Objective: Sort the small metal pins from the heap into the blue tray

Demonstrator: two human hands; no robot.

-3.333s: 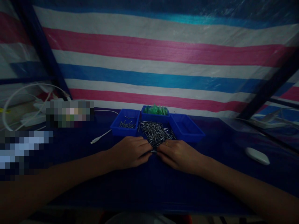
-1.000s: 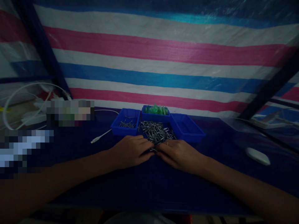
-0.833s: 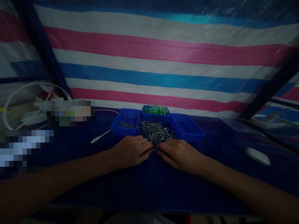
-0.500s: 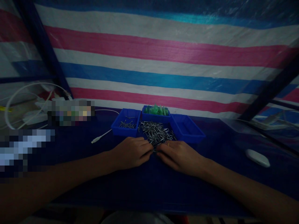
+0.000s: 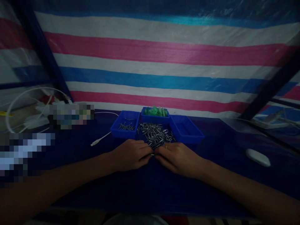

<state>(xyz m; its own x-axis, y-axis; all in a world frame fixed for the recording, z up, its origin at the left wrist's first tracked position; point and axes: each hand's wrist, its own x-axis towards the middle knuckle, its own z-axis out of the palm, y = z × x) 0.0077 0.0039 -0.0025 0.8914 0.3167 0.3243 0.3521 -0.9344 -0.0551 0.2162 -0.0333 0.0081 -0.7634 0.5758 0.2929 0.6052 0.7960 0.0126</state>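
My left hand (image 5: 134, 154) and my right hand (image 5: 177, 158) meet fingertip to fingertip at the near edge of a pile of loose, shiny, nail-like metal pieces (image 5: 156, 132). Both are closed in a pinch, the left on one end and the right on the other end of a small nail-like metal piece (image 5: 152, 154); the fingers cover most of it. Beyond my left hand stands a blue bin (image 5: 114, 129) with some thin metal pieces in it. Another blue bin (image 5: 187, 129), beyond my right hand, shows a bare floor.
Behind the pile, a third blue bin (image 5: 154, 120) holds green plastic packets (image 5: 155, 111). A white cable plug (image 5: 97, 142) lies on the dark blue table (image 5: 150, 190) at left. At right rests a white rounded case (image 5: 258, 157). Striped sheeting (image 5: 164, 70) hangs behind.
The view has shifted slightly. My fingertips have moved marginally toward me, off the pile's edge, and the small metal piece between them shows more clearly. The bins and the pile stand as before.
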